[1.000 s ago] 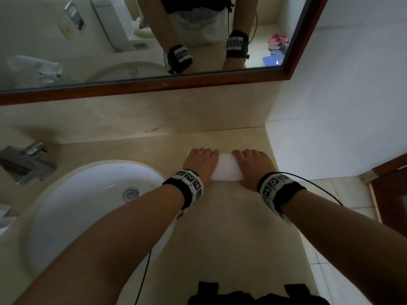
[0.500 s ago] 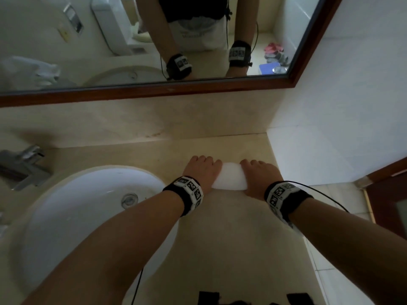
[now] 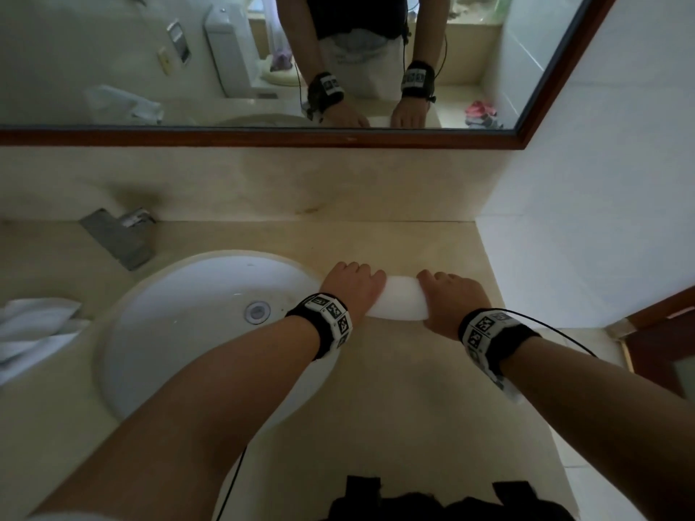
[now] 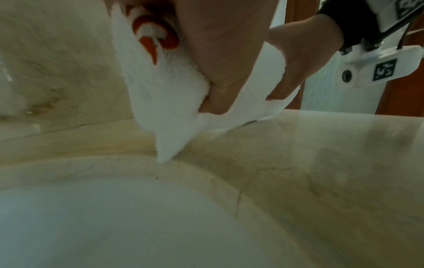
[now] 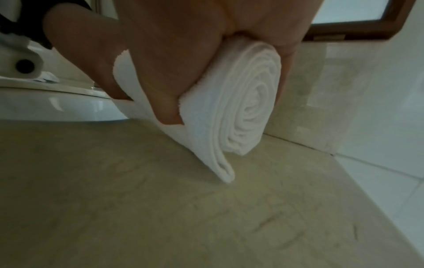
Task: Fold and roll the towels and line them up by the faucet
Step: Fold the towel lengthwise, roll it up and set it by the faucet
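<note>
A white towel (image 3: pixel 398 300), rolled into a tight cylinder, is on the beige counter (image 3: pixel 395 408) right of the sink (image 3: pixel 180 325). My left hand (image 3: pixel 353 285) grips its left end and my right hand (image 3: pixel 449 297) its right end, fingers over the top and thumbs underneath. In the right wrist view the towel's (image 5: pixel 247 101) spiral end shows, with the loose tail reaching down to the counter (image 5: pixel 160 208). In the left wrist view the towel (image 4: pixel 165 94) bears a red mark, its corner touching the counter by the sink rim. The faucet (image 3: pixel 120 235) stands at the back left.
A loose heap of white towels (image 3: pixel 34 329) lies at the left edge of the counter. A mirror (image 3: pixel 263 62) with a brown frame hangs above the backsplash. A white tiled wall (image 3: pixel 583 220) bounds the counter on the right.
My hands went from lying over the roll to gripping it, and the roll has come slightly toward me. The head view has swung left, so the faucet and towel heap show more.
</note>
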Available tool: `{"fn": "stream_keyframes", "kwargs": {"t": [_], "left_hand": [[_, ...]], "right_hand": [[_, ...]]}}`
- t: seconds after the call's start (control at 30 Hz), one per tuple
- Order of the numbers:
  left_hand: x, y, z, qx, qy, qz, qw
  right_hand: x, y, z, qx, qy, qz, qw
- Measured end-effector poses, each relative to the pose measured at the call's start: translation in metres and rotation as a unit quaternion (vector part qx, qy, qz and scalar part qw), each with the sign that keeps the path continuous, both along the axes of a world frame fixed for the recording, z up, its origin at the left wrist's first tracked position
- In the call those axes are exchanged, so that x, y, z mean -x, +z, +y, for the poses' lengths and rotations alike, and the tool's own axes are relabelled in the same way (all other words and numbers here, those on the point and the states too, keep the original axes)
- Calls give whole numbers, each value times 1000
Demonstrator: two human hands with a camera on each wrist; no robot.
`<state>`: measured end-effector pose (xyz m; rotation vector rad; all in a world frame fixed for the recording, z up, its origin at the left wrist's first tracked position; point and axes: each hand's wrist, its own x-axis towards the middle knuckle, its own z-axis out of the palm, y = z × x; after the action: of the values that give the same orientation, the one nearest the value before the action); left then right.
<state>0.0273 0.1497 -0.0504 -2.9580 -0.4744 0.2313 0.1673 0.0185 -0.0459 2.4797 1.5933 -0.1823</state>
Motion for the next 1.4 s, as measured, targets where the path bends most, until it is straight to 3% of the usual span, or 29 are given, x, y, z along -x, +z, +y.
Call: {"fn": "stream_keyframes", "kwargs": {"t": [0.3, 0.6, 0.77, 1.2, 1.4], "left_hand": [[106, 46, -21, -35, 99, -30, 994], [239, 65, -86, -51, 209, 2, 977], [309, 81, -94, -67, 254, 5, 965], [485, 98, -17, -94, 294, -12, 951], [508, 103, 30, -102, 283, -14, 954]], "right_hand": [[85, 44, 6, -48, 99, -23, 994], [200, 41, -21, -74, 205, 3, 976], [264, 57, -11, -94, 247, 11, 964], [435, 86, 78, -98, 284, -16, 954], [459, 95, 113, -114, 266, -22, 957]]}}
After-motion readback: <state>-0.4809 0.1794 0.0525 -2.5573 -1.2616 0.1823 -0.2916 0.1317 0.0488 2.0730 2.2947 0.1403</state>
